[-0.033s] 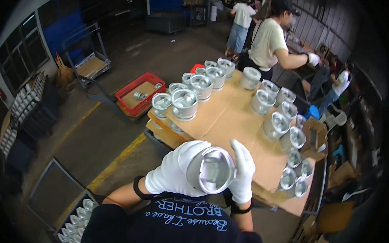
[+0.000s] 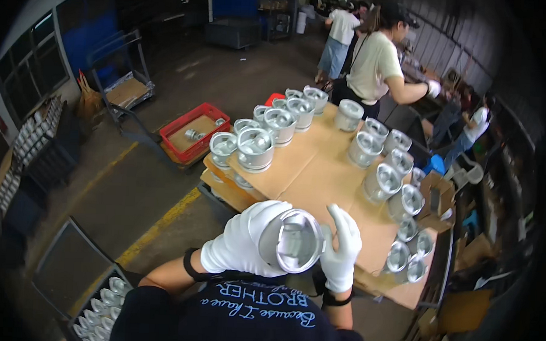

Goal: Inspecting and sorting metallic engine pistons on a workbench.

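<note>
A silver metal piston [image 2: 293, 239] is close in front of my body, its hollow side facing up toward me. White-gloved, my left hand [image 2: 241, 237] wraps round the piston's left side and grips it. My right hand [image 2: 341, 249], also in a white glove, is raised at the piston's right edge. Its fingers stretch up and stand apart from the thumb; whether the thumb touches the rim I cannot tell. Beyond both hands, several pistons [image 2: 255, 149] stand along the left side of a cardboard sheet [image 2: 313, 166]. More pistons [image 2: 382, 181] form rows along its right side.
A red crate [image 2: 172, 148] holding a few metal parts is left of the cardboard-topped stack. At lower left, a cart holds rows of pistons [image 2: 102, 309]. A co-worker [image 2: 375, 65] stands behind the stack, one gloved arm reaching right. An opened cardboard box [image 2: 437, 202] is at right.
My right hand's fingers have moved slightly away from the piston, widening the gap. The piston stays in my left hand. The stack has shifted slightly left in view, and the co-worker's arm has moved left.
</note>
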{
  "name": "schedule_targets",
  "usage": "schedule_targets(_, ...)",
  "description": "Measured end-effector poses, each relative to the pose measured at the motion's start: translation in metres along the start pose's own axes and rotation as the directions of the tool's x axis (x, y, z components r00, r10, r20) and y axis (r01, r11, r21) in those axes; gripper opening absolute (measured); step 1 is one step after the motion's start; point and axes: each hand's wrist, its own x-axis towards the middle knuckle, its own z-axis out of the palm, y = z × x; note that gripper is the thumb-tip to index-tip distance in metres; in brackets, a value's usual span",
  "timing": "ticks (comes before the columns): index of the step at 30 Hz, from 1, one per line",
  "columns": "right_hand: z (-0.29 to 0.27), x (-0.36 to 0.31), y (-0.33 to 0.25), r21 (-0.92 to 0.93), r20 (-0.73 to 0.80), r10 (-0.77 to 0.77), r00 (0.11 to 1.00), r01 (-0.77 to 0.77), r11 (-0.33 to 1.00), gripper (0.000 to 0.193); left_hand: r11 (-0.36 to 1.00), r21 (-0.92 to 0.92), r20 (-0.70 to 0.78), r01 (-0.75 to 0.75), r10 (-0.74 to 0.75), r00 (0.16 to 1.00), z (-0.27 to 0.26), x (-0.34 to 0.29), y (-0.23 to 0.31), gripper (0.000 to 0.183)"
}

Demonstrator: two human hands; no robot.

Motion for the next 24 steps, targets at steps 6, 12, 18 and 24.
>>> schedule_targets(6,-0.047,0.029,-0.023,0.226,0.453,-0.368,0.812,0.294,0.929,0.025,0.979,-0.019,0.192,0.202,-0.195,0.962,0.038,0.01,-0.004,0.078)
schedule_targets(12,-0.035,0.038,0.011,0.215,0.763,-0.14,0.631,-0.042,0.976,0.023,0.933,-0.237,0.294,0.27,-0.196,0.936,0.04,0.036,-0.012,0.09)
schedule_targets(18,-0.032,0.133,0.002,-0.166,0.891,0.393,0.228,-0.642,0.749,0.035,0.945,-0.273,0.301,0.178,-0.092,0.949,0.001,0.047,-0.088,0.097)
schedule_targets(24,0.018,0.201,0.02,-0.446,0.701,0.595,0.392,-0.409,0.796,0.054,0.993,0.115,0.044,0.004,-0.009,0.999,-0.055,0.059,-0.169,0.08)
